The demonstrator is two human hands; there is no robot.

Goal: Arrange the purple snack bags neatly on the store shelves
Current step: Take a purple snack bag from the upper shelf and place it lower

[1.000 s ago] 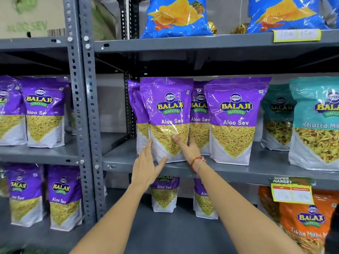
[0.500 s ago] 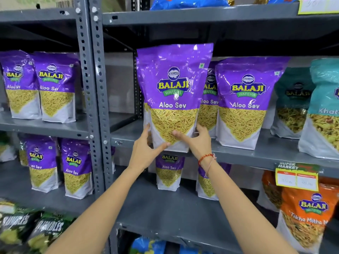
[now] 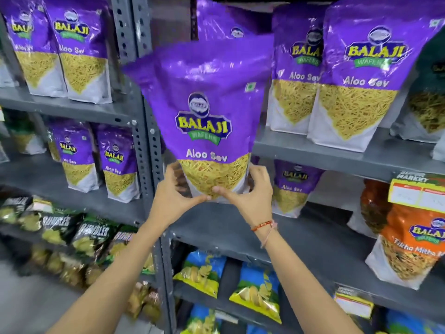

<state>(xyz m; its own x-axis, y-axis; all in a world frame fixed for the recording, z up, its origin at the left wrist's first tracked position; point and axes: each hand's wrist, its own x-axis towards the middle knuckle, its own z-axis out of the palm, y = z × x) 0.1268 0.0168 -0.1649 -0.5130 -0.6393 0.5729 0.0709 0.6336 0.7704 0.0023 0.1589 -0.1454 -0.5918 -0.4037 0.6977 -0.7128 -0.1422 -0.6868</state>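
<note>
A purple Aloo Sev bag (image 3: 204, 112) is held upright in the air in front of the grey shelf post. My left hand (image 3: 172, 198) grips its bottom left corner and my right hand (image 3: 250, 194) grips its bottom right corner, thumbs nearly touching under the bag. Behind it on the upper right shelf (image 3: 337, 155) stand more purple bags (image 3: 356, 75). One purple bag (image 3: 292, 186) stands on the shelf below, right of my hands. Further purple bags fill the left bay, upper (image 3: 79, 49) and lower (image 3: 115, 165).
A perforated grey post (image 3: 147, 131) divides the two bays. Orange bags (image 3: 414, 242) and a yellow price tag (image 3: 419, 194) sit at the right. Dark green snack packs (image 3: 62, 227) lie at lower left, blue-and-yellow chip packs (image 3: 255, 290) on the bottom shelf.
Both hands lifted the purple bag off the upper right shelf and brought it down and toward me, now in front of the post. The view tilted down, showing lower shelves.
</note>
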